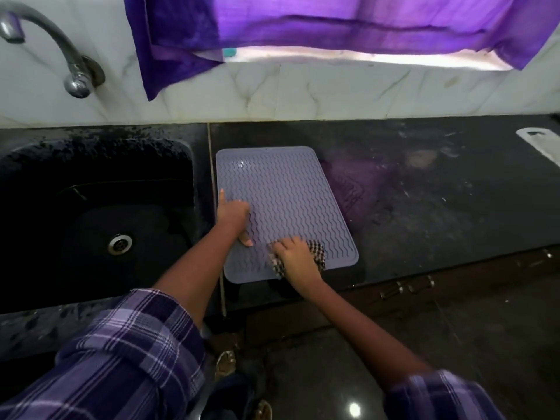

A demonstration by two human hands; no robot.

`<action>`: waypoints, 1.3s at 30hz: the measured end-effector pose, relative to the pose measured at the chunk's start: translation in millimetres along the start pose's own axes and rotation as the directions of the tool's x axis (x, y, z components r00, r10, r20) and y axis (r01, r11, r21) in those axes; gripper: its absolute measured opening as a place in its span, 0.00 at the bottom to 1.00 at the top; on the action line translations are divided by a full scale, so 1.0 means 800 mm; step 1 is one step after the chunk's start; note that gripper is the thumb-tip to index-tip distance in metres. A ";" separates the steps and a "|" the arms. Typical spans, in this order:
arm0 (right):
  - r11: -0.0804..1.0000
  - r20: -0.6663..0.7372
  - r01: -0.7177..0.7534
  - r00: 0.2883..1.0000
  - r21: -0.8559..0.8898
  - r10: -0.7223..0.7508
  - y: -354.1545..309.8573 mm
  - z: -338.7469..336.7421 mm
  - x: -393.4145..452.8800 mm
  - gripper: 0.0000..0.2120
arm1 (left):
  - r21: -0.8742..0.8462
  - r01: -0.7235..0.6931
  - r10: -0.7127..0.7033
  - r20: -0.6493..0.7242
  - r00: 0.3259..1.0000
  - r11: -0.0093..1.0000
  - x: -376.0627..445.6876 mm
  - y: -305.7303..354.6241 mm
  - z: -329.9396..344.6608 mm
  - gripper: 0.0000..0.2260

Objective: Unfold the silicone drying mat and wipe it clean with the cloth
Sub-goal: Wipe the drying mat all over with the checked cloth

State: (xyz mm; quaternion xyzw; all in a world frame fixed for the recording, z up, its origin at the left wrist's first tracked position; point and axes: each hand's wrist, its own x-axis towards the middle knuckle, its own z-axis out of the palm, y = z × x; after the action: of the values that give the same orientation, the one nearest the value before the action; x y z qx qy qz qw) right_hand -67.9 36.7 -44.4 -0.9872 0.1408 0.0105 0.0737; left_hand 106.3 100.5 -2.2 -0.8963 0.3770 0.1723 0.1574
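Note:
A grey-lilac silicone drying mat (pixel 285 192) with wavy ridges lies unfolded and flat on the black counter, just right of the sink. My left hand (pixel 233 215) rests on the mat's left edge, index finger stretched forward and thumb pointing back, holding the mat down. My right hand (pixel 295 256) lies on a dark-and-white checked cloth (pixel 316 256) at the mat's near edge, fingers spread and bent over it, pressing it onto the mat. Most of the cloth is hidden under that hand.
A black sink (pixel 100 213) with a steel drain sits to the left, a metal tap (pixel 60 47) above it. A white object (pixel 539 144) lies at the counter's far right. Purple curtain (pixel 303 22) hangs over the tiled wall. Drawer handles (pixel 406 287) show below the counter edge.

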 end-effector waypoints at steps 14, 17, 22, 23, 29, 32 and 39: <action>0.905 0.126 -0.133 0.988 0.404 0.089 0.070 -0.128 0.126 0.09 | -0.012 -0.106 0.107 0.062 0.992 0.994 0.036 -0.015 -0.048 0.30; 0.893 0.075 -0.136 0.991 0.429 0.115 0.089 -0.130 0.170 0.16 | -0.071 -0.080 0.073 -0.095 0.993 0.994 0.074 -0.032 -0.062 0.18; 0.942 0.054 -0.144 0.989 0.302 0.134 0.111 -0.129 0.253 0.12 | -0.119 -0.060 0.044 -0.134 0.990 0.991 0.152 -0.042 -0.073 0.24; 0.950 0.050 -0.144 0.989 0.276 0.136 0.112 -0.127 0.272 0.10 | -0.110 -0.064 0.051 -0.120 0.991 0.992 0.167 -0.039 -0.078 0.27; 0.987 -0.030 -0.144 0.989 0.067 0.146 0.110 -0.099 0.378 0.15 | 0.004 -0.143 0.144 -0.019 0.989 0.990 0.224 -0.037 -0.081 0.46; 0.994 -0.006 -0.098 0.995 -0.039 0.098 0.105 -0.064 0.397 0.15 | -0.042 -0.165 0.164 -0.011 0.986 0.985 0.233 -0.043 -0.082 0.45; 0.992 0.023 -0.086 0.996 0.089 0.084 0.114 -0.044 0.328 0.12 | -0.016 -0.162 0.162 0.002 0.987 0.987 0.236 -0.038 -0.089 0.43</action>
State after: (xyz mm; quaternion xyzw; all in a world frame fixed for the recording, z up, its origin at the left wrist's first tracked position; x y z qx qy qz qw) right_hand 158.5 -127.7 -33.9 -0.9759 0.1824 0.0167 0.1187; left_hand 266.0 -26.1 -15.0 -0.8635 0.4471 0.1891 0.1366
